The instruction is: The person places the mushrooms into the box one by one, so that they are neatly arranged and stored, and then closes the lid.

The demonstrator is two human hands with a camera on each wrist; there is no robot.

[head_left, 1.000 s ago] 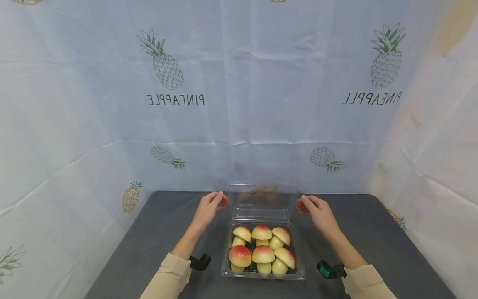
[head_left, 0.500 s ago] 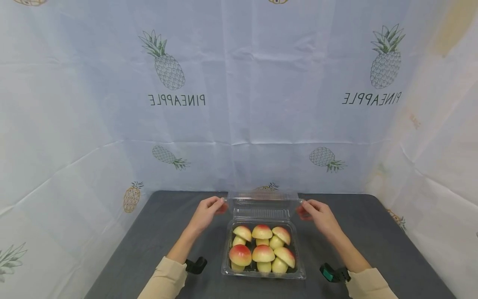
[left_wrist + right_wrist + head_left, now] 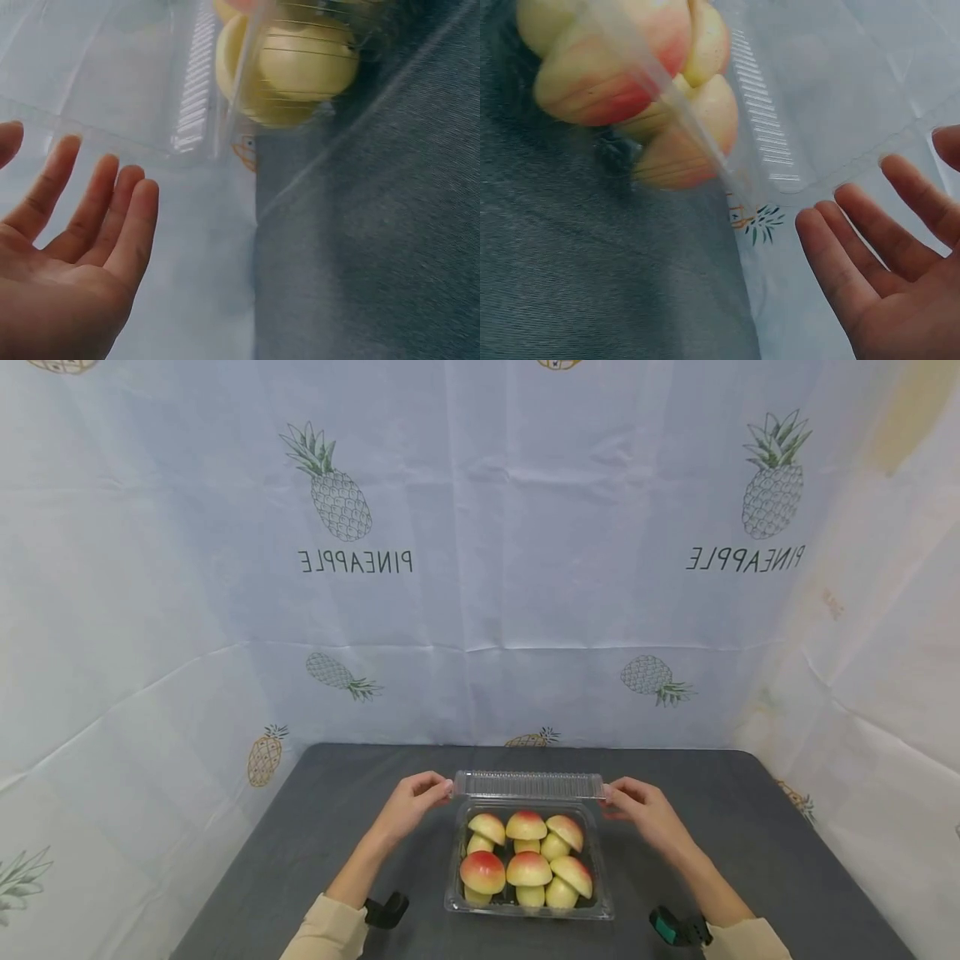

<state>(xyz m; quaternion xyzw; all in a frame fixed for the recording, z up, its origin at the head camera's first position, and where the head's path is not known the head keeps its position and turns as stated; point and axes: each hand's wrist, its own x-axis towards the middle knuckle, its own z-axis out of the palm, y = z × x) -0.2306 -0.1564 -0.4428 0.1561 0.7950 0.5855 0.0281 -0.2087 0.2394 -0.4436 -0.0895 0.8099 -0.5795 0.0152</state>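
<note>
A clear plastic clamshell box [image 3: 453, 903] lies on the dark table in the head view, its hinged lid [image 3: 529, 784] raised at the back and leaning forward. Inside the base sit several yellow mushroom-shaped pieces [image 3: 528, 871] with reddish rounded caps. My left hand [image 3: 411, 807] pinches the lid's left edge between thumb and fingertips. At the opposite edge, my right hand [image 3: 647, 810] pinches the lid the same way. Both wrist views show the lower fingers of the left hand [image 3: 82, 240] and right hand [image 3: 900, 262] extended beside the lid's rim.
A dark cloth covers the table [image 3: 315, 860]. Behind it hangs a pale curtain [image 3: 525, 593] printed with pineapples, and more pale cloth closes in both sides. Black bands with camera mounts [image 3: 386, 910] sit at the wrists.
Both hands have taken the lid's side edges and come down and toward the front. The lid has swung from leaning back to tilting forward over the hinge; the base and pieces stay put.
</note>
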